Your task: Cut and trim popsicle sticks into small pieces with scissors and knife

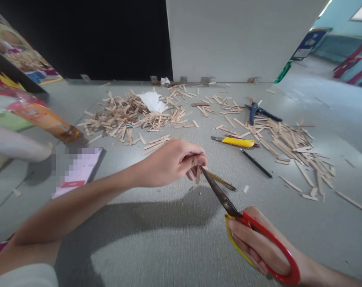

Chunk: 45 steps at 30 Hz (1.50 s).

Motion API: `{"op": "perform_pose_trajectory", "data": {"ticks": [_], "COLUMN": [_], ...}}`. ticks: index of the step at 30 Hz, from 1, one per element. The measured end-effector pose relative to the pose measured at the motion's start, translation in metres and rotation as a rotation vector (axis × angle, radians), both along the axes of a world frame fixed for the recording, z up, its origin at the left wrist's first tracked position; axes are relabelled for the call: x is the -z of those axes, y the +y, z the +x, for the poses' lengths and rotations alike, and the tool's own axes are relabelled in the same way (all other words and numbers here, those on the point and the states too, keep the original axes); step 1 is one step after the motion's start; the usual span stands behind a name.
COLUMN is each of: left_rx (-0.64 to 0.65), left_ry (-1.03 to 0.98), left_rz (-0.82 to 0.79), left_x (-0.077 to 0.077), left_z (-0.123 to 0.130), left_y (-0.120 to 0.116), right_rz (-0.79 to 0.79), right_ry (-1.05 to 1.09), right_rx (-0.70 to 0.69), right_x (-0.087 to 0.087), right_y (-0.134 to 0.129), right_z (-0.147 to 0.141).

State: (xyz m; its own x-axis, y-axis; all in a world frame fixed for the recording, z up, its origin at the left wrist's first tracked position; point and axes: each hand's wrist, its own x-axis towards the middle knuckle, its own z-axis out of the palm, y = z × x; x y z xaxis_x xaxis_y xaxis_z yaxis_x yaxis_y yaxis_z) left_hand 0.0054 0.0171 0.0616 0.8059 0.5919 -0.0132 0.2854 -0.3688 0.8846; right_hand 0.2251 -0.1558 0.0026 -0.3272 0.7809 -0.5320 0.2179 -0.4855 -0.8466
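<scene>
Between the pinched fingers of my left hand is a small wooden strip, its lower end pointing down. My right hand grips a pair of scissors with red and yellow handles. The scissor tips meet the strip close to my left fingertips; whether the blades are fully closed on it is hard to see. Just behind the blades, a thin yellowish-brown piece with a dark end lies on the grey tabletop.
A heap of wooden strips with crumpled white paper lies back left. More strips spread right, near blue-handled pliers, a yellow cutter and a black pen. At left are a bottle, a pink notepad and another person's arm.
</scene>
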Motion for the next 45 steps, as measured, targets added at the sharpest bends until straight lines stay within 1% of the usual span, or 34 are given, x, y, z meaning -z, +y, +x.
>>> {"op": "perform_pose_trajectory", "data": {"ticks": [1, 3, 6, 8, 11, 14, 16, 18, 25, 31, 35, 41, 45], "left_rx": [-0.002, -0.014, -0.07, -0.118, -0.157, -0.187, -0.216, -0.234, -0.248, -0.258, -0.268, -0.271, -0.257], "left_ry": [-0.002, -0.018, -0.056, -0.07, -0.076, -0.08, -0.081, -0.083, -0.097, -0.118, -0.123, -0.108, -0.099], "left_rz": [-0.01, -0.077, -0.18, -0.202, -0.208, -0.212, -0.215, -0.221, -0.238, -0.249, -0.251, -0.269, -0.243], "left_x": [-0.001, -0.003, -0.005, -0.005, -0.004, -0.003, -0.003, -0.003, -0.001, 0.001, 0.003, 0.001, 0.001], "left_z": [0.0, 0.001, 0.002, 0.003, 0.005, 0.005, 0.006, 0.007, 0.009, 0.01, 0.011, 0.01, 0.01], "left_y": [0.0, -0.001, -0.002, -0.003, -0.005, -0.008, -0.011, -0.013, -0.015, -0.018, -0.02, -0.021, -0.022], "right_rz": [0.006, -0.001, -0.03, -0.023, 0.017, 0.101, 0.154, 0.171, 0.171, 0.158, 0.151, 0.132, 0.152], "right_ry": [0.012, 0.01, -0.031, -0.03, -0.002, -0.012, -0.029, -0.044, -0.04, -0.09, -0.105, -0.146, -0.175], "right_rx": [-0.006, -0.001, 0.111, 0.155, 0.107, 0.052, 0.044, 0.055, 0.053, 0.11, 0.115, 0.114, 0.118], "right_x": [0.0, 0.001, 0.004, 0.006, 0.008, 0.007, 0.008, 0.008, 0.011, 0.012, 0.013, 0.008, 0.004], "right_y": [0.0, 0.0, -0.001, -0.003, -0.005, -0.004, -0.002, -0.002, -0.003, -0.005, -0.005, -0.001, 0.003], "right_z": [0.0, -0.001, 0.002, 0.004, 0.007, 0.006, 0.005, 0.004, 0.004, 0.002, 0.003, -0.003, -0.006]}}
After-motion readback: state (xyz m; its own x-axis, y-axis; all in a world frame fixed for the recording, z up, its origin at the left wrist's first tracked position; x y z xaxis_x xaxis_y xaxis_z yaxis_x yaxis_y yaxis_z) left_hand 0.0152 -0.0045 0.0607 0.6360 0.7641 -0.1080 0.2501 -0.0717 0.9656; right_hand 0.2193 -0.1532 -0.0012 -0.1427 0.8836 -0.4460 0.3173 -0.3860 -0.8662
